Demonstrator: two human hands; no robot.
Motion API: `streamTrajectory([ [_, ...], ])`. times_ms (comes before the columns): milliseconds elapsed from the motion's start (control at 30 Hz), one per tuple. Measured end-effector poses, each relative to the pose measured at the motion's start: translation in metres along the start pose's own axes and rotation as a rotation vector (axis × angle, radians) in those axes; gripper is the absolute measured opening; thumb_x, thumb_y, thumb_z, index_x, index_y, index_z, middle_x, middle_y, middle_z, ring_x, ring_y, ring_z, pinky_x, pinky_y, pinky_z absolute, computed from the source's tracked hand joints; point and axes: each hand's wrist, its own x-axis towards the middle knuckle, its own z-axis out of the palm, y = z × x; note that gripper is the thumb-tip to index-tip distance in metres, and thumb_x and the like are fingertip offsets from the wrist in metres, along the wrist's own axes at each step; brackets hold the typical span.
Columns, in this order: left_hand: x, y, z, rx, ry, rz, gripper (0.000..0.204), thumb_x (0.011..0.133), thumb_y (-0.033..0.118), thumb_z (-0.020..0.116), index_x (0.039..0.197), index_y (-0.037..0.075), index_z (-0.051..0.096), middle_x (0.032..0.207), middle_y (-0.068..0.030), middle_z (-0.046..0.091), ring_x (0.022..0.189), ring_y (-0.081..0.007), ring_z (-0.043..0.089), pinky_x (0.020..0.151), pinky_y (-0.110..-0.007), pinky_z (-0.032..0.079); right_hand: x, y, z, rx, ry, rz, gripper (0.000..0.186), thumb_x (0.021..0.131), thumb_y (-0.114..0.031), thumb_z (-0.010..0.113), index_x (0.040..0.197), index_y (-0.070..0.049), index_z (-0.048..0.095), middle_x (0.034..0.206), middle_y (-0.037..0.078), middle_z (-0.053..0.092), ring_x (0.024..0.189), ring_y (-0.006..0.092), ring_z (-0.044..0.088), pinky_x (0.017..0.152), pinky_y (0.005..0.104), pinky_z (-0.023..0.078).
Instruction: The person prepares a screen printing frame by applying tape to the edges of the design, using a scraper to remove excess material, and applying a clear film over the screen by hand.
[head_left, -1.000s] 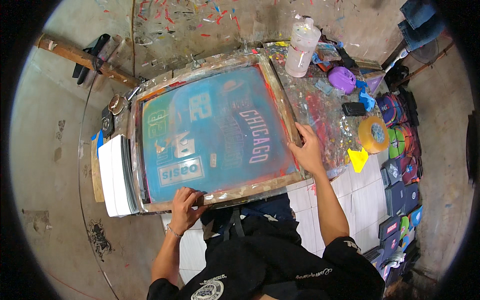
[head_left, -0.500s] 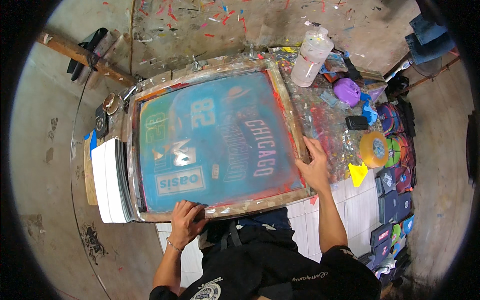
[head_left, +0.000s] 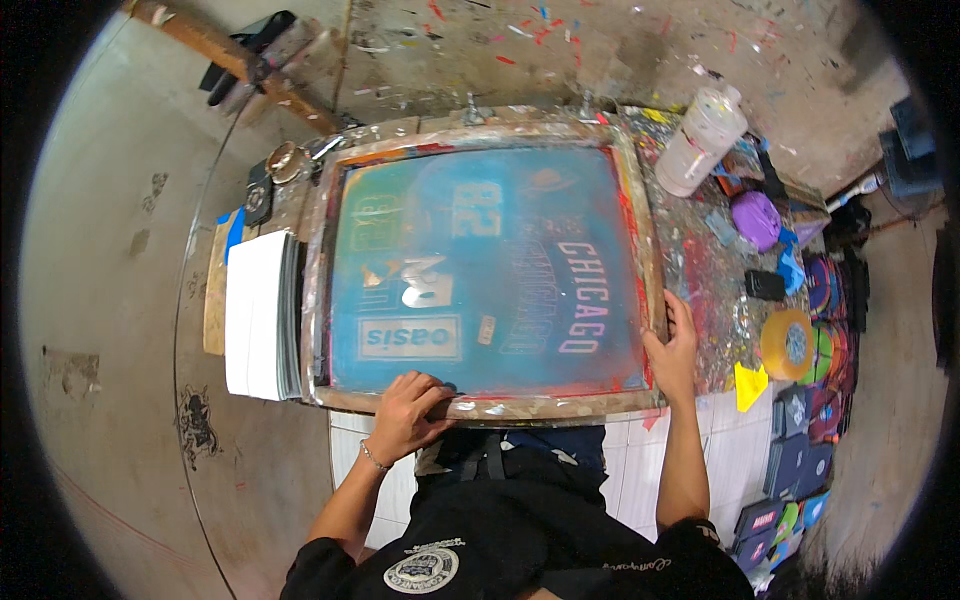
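Note:
A wooden-framed printing screen point(head_left: 560, 406) lies in front of me, its frame stained with paint. Its blue mesh point(head_left: 500, 270) carries pale lettering, numbers and shapes. My left hand point(head_left: 408, 412) has its fingers curled over the near rail, left of the middle. Toward the near right corner, my right hand point(head_left: 672, 350) grips the right rail, thumb on top and fingers along the outer side. What lies beneath the screen is hidden. A stack of white sheets or boards point(head_left: 262, 315) stands against the frame's left side.
Right of the screen, the paint-spattered table point(head_left: 700, 300) holds a clear plastic bottle point(head_left: 700, 142), a purple bundle point(head_left: 756, 221), a black box point(head_left: 765, 285) and a tape roll point(head_left: 787, 344). Two metal clamps point(head_left: 473, 110) sit along the far edge. Folded garments point(head_left: 790, 460) are stacked at the lower right.
The whole scene has shifted right and slightly turned in the picture, as my head moved. Both hands keep about the same places on the screen's frame.

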Motion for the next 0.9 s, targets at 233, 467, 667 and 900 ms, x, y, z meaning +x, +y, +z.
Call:
streamTrajectory([
  [233, 0.01, 0.011, -0.032, 0.065, 0.052, -0.067, 0.065, 0.08, 0.041, 0.077, 0.131, 0.008, 0.054, 0.13, -0.0111, 0.054, 0.116, -0.0308, 0.052, 0.096, -0.044, 0.039, 0.002, 0.0, -0.007, 0.008, -0.048, 0.043, 0.059, 0.079, 0.0, 0.068, 0.134, 0.002, 0.048, 0.127, 0.015, 0.053, 0.119, 0.0265, 0.053, 0.102, 0.0348, 0.041],
  [467, 0.019, -0.097, -0.064, 0.43, 0.358, -0.31, 0.082, 0.09, 0.048, 0.062, 0.149, 0.002, 0.03, 0.157, -0.0195, 0.025, 0.146, -0.0359, 0.024, 0.118, -0.051, 0.019, 0.006, -0.048, -0.003, -0.462, -0.088, -0.07, 0.072, 0.09, -0.028, 0.065, 0.147, 0.002, 0.034, 0.147, 0.027, 0.038, 0.139, 0.0405, 0.034, 0.115, 0.0461, 0.024],
  [667, 0.029, -0.131, -0.056, 0.546, 0.118, -0.497, 0.072, 0.091, 0.048, 0.061, 0.142, 0.0, 0.042, 0.147, -0.0219, 0.042, 0.144, -0.037, 0.027, 0.117, -0.051, 0.022, 0.014, -0.055, -0.002, -0.824, -0.248, -0.14, 0.068, 0.091, -0.029, 0.062, 0.142, 0.009, 0.037, 0.148, 0.029, 0.037, 0.138, 0.0419, 0.035, 0.115, 0.0456, 0.026],
  [900, 0.118, -0.174, -0.122, 0.178, 0.405, -0.364, 0.053, 0.09, 0.036, 0.063, 0.127, -0.001, 0.054, 0.129, -0.0202, 0.056, 0.118, -0.0364, 0.055, 0.105, -0.049, 0.039, 0.026, -0.075, 0.011, -0.83, -0.296, -0.075, 0.066, 0.089, -0.027, 0.065, 0.137, 0.011, 0.042, 0.142, 0.032, 0.042, 0.132, 0.0451, 0.039, 0.111, 0.0461, 0.031],
])
